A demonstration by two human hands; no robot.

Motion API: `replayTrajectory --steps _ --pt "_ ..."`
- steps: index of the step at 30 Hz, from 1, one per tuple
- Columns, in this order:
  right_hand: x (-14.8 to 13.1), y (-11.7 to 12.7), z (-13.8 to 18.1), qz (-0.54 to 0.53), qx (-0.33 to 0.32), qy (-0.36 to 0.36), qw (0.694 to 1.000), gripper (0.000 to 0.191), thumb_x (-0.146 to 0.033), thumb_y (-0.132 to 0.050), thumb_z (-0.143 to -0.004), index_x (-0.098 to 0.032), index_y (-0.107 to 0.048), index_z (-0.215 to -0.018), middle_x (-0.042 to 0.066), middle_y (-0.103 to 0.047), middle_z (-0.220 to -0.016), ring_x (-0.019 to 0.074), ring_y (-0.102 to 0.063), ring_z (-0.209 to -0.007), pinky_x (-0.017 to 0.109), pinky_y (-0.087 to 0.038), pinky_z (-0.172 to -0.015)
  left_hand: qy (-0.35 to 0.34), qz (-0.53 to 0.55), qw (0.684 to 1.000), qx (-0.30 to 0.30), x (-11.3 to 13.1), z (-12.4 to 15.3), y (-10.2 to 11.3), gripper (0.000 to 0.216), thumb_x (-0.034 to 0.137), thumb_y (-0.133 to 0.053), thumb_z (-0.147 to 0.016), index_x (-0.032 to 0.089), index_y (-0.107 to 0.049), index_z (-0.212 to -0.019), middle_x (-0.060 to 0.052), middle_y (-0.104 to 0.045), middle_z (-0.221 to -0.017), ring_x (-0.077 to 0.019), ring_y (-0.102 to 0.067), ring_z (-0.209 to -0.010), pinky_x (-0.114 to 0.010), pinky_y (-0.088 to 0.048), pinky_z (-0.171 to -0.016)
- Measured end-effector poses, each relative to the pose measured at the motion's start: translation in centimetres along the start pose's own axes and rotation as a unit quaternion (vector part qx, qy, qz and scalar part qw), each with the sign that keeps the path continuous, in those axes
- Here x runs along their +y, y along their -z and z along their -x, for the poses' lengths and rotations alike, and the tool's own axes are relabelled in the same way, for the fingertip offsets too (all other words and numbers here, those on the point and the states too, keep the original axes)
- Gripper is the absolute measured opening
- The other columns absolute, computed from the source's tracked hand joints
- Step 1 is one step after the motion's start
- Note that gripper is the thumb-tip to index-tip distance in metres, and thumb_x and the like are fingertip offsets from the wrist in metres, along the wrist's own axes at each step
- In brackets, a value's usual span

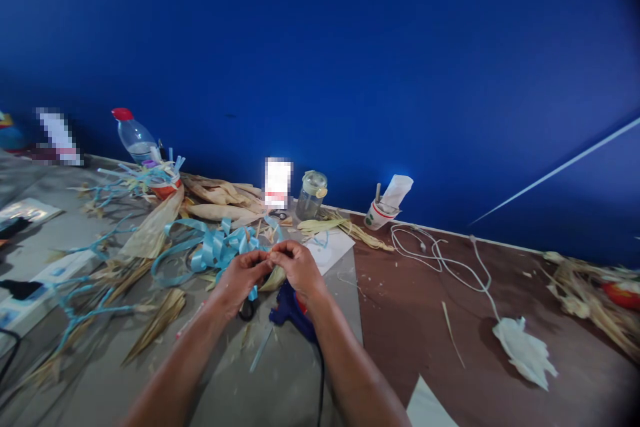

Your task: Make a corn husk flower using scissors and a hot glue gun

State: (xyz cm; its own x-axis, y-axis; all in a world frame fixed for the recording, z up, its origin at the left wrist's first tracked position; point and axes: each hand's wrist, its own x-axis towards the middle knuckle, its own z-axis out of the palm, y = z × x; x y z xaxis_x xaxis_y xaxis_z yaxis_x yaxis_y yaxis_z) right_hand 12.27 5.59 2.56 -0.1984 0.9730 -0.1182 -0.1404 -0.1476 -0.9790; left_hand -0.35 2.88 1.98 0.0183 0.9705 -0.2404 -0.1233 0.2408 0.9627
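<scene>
Pinching, left hand (245, 271) close beside right hand (298, 270)

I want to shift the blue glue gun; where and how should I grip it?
Grip the blue glue gun by its handle, probably from the near right once the right forearm lifts: the handle slants that way, trailing a black cord, and the forearm partly covers it.

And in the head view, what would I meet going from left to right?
White power strip, red-capped bottle, left hand, right hand, white-and-red cup, crumpled white bundle.
</scene>
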Motion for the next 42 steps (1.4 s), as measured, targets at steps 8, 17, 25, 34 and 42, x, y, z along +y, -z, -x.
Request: replayTrajectory --steps 8,17,25,34,42 --pt "-0.1 1.0 -0.3 0.003 0.042 0.023 0.999 0.02 -0.029 -0.064 -0.064 -0.019 -0.064 -0.081 -0.002 -0.059 -0.072 0.0127 -0.051 -0.067 0.025 -0.04 -0.067 -0.018 0.015 0.999 0.027 -0.2 -0.1 0.3 0.029 0.037 -0.076 -0.059 0.014 -0.062 -0.07 0.006 -0.046 -0.052 -0.006 -0.035 -0.045 -0.021 -0.025 -0.046" --pt "-1.6 2.2 0.6 0.026 0.044 0.051 0.997 0.021 -0.03 -0.061 -0.066 -0.018 -0.063 -0.083 -0.002 -0.058 -0.072 0.0111 -0.048 -0.062 0.024 -0.039 -0.061 -0.029 0.048 0.998 0.028 -0.8 -0.6 0.8 0.029 0.034 -0.078 -0.057 0.015 -0.061 -0.069 0.007 -0.046 -0.05 -0.0052 -0.035 -0.044 -0.019 -0.025 -0.044" --pt "0.9 2.8 2.2 0.109 0.001 0.039 0.993 0.012 -0.026 -0.057 -0.071 -0.018 -0.064 -0.078 -0.002 -0.059 -0.066 0.0112 -0.05 -0.058 0.024 -0.041 -0.058 -0.035 0.05 0.998 0.016 -1.3 -0.9 0.7 0.03 0.036 -0.078 -0.058 0.015 -0.061 -0.071 0.007 -0.045 -0.051 -0.0041 -0.032 -0.043 -0.019 -0.022 -0.043" --pt "0.5 1.8 1.8 0.156 0.048 0.127 0.978 0.016 -0.03 -0.053 -0.075 -0.019 -0.063 -0.08 0.0 -0.062 -0.072 0.0149 -0.056 -0.067 0.026 -0.044 -0.064 -0.03 0.014 0.999 0.002 -1.1 -0.6 0.3 0.03 0.038 -0.077 -0.058 0.015 -0.06 -0.069 0.007 -0.044 -0.049 -0.0051 -0.033 -0.044 -0.02 -0.023 -0.044" --pt "0.2 0.1 1.0 0.162 0.059 0.102 0.98 0.007 -0.024 -0.057 -0.071 -0.019 -0.061 -0.072 0.001 -0.063 -0.072 0.0158 -0.058 -0.07 0.027 -0.045 -0.068 -0.033 -0.044 0.998 -0.005 -0.5 -0.1 -0.4 0.035 0.042 -0.077 -0.054 0.014 -0.06 -0.066 0.006 -0.045 -0.048 -0.0058 -0.032 -0.044 -0.021 -0.022 -0.045"
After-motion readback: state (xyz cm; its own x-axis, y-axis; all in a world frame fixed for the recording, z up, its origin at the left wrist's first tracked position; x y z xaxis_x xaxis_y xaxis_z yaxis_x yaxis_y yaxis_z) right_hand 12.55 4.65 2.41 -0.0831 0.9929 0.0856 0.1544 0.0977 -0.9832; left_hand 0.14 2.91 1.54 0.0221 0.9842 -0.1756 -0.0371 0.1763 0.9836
